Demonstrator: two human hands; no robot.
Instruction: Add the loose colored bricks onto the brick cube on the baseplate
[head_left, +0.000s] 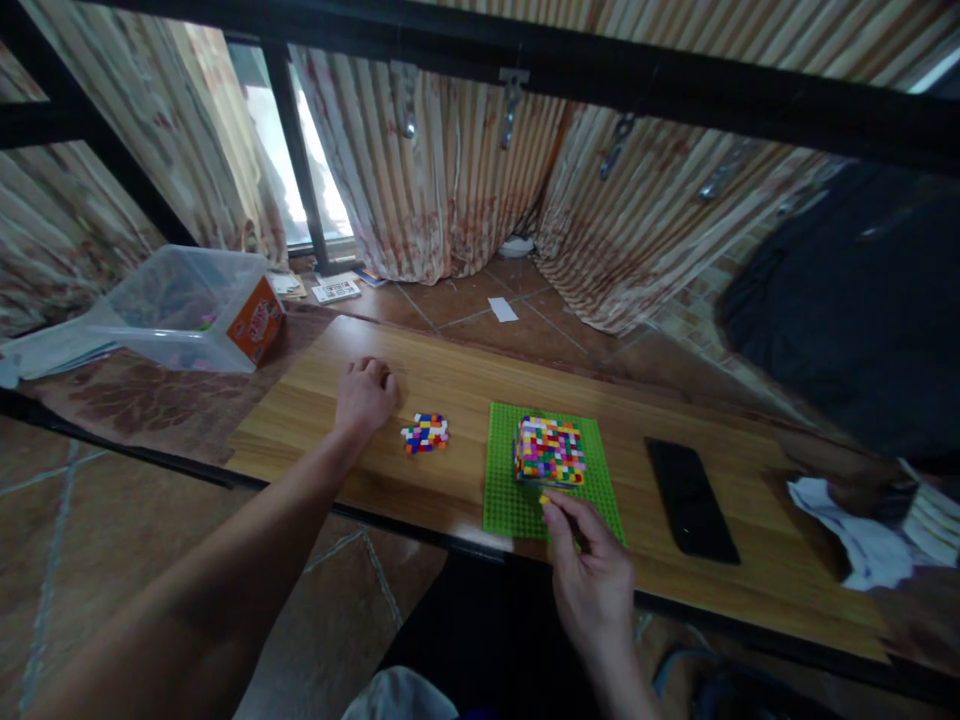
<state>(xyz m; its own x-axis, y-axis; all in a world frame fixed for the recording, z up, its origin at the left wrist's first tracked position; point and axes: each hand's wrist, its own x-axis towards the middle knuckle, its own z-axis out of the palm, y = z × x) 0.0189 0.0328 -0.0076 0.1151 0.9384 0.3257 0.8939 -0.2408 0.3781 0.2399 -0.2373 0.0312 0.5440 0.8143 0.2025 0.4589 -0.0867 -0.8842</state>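
Between the thumb and index finger of my right hand [589,565] is a small yellow toy brick [544,498]. It is held just in front of a block of many-coloured toy bricks [551,450], which sits on a green studded baseplate [506,510]. Whether the yellow brick touches the baseplate, I cannot tell. My left hand [366,392] rests on the wooden table with its fingers curled under; anything inside them is hidden. Just to its right lies a loose cluster of small coloured bricks [425,433].
A black phone [691,498] lies on the wooden table [450,365] right of the baseplate. White cloth or paper [855,535] is at the far right. To the left stands a clear plastic bin [187,285] with an orange label. A dark metal bar [480,50] crosses overhead.
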